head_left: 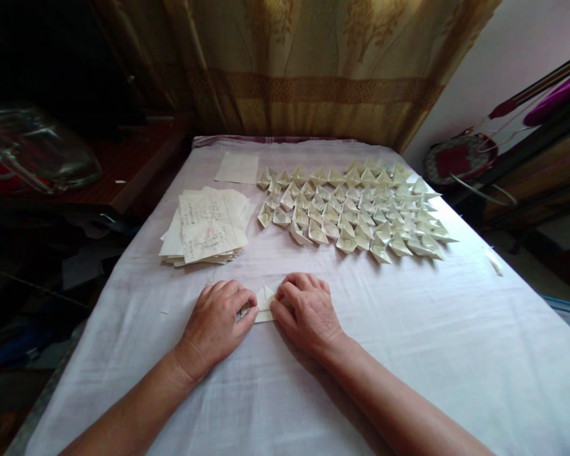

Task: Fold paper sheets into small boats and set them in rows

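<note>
Left hand (221,320) and right hand (308,310), both curled nearly closed, pinch opposite sides of a folded paper (265,301) on a white-clothed tabletop (456,329) near paper boats (316,231).

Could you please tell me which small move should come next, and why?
I would probably crease the lower strip of the folded paper, since the left hand and right hand hold its sides and that strip lies below its peaked top.
</note>
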{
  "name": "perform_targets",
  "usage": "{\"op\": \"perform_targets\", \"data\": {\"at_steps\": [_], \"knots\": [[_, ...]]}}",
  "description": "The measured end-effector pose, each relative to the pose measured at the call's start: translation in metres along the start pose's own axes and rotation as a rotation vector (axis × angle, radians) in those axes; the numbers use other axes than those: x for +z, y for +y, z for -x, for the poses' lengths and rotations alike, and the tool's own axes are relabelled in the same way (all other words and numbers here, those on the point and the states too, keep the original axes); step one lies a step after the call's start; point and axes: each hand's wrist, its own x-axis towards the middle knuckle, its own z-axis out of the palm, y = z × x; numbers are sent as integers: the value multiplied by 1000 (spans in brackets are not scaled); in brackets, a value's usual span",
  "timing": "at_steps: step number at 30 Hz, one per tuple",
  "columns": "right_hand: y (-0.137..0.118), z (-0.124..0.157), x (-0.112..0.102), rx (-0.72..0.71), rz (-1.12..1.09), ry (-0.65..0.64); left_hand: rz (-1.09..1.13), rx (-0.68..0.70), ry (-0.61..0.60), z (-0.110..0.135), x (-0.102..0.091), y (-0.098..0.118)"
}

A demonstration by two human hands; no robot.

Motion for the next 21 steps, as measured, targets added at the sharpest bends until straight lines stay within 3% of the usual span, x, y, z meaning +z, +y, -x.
{"op": "perform_targets", "data": {"at_steps": [5, 12, 17, 21], "knots": [[-8, -1, 2, 36, 28, 6, -15, -49, -3, -3, 1, 5], [19, 9, -3, 62, -114, 43, 28, -49, -60, -5, -4, 1], [24, 13, -2, 50, -130, 76, 18, -49, -160, -15, -15, 5], [24, 13, 0, 32, -136, 100, -111, 83, -170, -26, -24, 10]]}}
